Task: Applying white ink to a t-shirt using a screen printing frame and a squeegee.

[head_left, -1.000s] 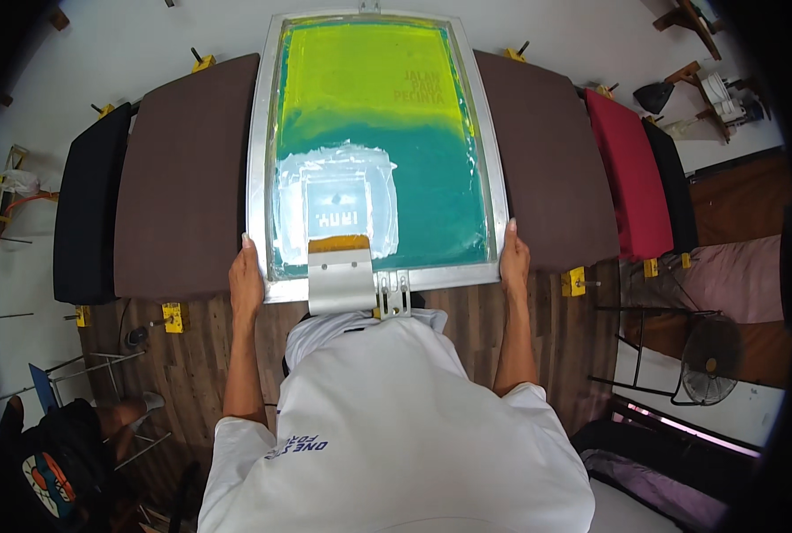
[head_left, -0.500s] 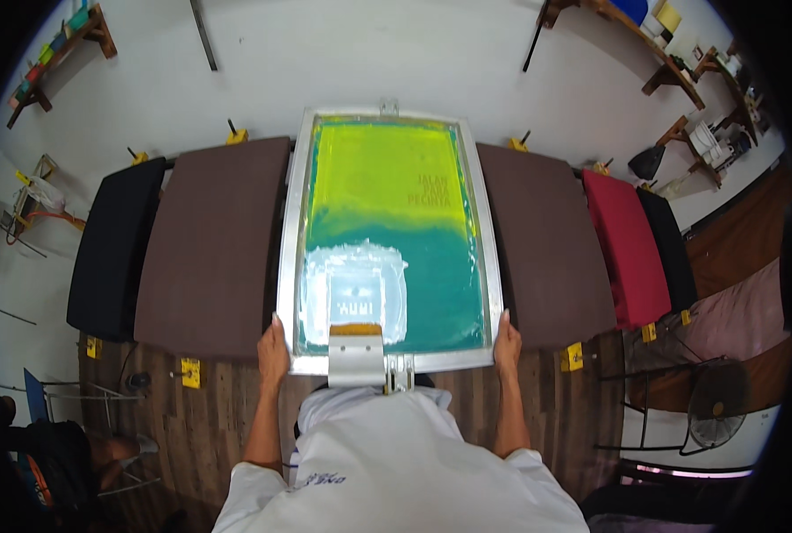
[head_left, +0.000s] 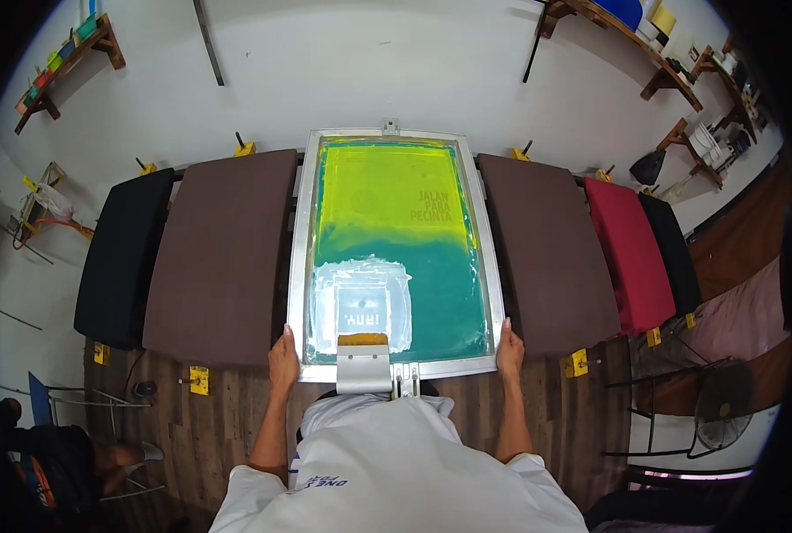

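Note:
A large screen printing frame (head_left: 299,240) with a silver metal rim lies in front of me, long side running away. Its mesh is yellow-green at the far part and teal nearer me, with a patch of white ink (head_left: 398,298) at the near left. My left hand (head_left: 283,360) grips the rim's near left corner, thumb along the outer side. At the near right corner, my right hand (head_left: 509,349) holds the opposite side the same way. The fingers of both hands are partly hidden. A squeegee (head_left: 364,369) with a metal handle and brown blade rests at the near edge, touched by neither hand.
Brown fabric-covered boards (head_left: 222,258) flank the frame, with black ones (head_left: 125,258) and a red one (head_left: 627,253) farther out. Yellow clamps (head_left: 199,380) stick out at their ends. A fan (head_left: 724,404) stands at the right. Another person's leg (head_left: 120,457) shows at lower left.
The whole view has shifted, so the frame and boards sit slightly lower in the picture. Both hands keep their hold on the frame's near corners.

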Demonstrator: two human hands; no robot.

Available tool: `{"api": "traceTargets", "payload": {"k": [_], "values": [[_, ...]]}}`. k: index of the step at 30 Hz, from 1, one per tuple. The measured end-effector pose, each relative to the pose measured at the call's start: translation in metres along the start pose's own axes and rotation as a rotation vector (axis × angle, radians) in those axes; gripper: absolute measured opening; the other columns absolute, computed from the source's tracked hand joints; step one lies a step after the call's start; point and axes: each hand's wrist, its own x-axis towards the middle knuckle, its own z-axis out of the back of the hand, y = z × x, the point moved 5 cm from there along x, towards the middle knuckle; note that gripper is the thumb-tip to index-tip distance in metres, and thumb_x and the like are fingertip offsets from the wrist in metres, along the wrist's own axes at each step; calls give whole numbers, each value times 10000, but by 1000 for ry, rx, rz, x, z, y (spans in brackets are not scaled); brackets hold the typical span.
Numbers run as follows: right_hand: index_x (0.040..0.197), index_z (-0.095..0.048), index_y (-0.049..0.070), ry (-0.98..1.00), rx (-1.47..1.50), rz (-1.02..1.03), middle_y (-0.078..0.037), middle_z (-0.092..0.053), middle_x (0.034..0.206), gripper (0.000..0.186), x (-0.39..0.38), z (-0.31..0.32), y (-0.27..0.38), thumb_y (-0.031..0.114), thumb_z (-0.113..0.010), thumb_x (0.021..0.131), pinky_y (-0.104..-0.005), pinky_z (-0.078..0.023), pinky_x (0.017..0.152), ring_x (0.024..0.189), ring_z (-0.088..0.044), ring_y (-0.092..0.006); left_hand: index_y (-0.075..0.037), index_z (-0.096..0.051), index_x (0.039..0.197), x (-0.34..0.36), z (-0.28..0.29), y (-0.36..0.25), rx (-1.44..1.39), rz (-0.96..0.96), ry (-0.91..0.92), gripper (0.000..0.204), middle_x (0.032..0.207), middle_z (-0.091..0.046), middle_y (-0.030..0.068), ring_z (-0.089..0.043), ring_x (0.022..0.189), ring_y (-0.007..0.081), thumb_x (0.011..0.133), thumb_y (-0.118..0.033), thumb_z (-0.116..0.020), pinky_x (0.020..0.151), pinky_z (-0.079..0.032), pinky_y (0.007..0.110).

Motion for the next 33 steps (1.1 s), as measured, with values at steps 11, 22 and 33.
{"api": "traceTargets", "payload": {"k": [11, 22, 33], "values": [[990, -685, -66, 41, -67, 17, -241, -692, 869, 688, 1, 1, -5, 579, -443, 987, -407, -484, 777, 810, -649, -273, 102, -594, 1183, 4, -5, 14, -53, 81, 72, 731, 1109, -652, 288, -620, 1071, 358, 1034, -551, -302, 939, -447, 423], [1301, -537, 31, 701, -360, 808, -221, -476, 1363, 593, -161, -52, 182, 235, -762, 791, -501, -378, 1036, 1266, -450, -407, 1, -389, 1419, -61, 4, -109, 283, -624, 452, 788, 1393, -457, 258, -455, 1280, 427, 802, -316, -762, 1094, -362, 468], [1139, -584, 2, 731, -494, 951, -191, -576, 1164, 471, -190, -130, 193, 24, -687, 681, -457, -483, 847, 1144, -544, -358, 65, -493, 1332, -57, -21, -108, 311, -799, 531, 716, 1293, -538, 269, -533, 1195, 435, 636, 42, -658, 1032, -442, 461]]}}
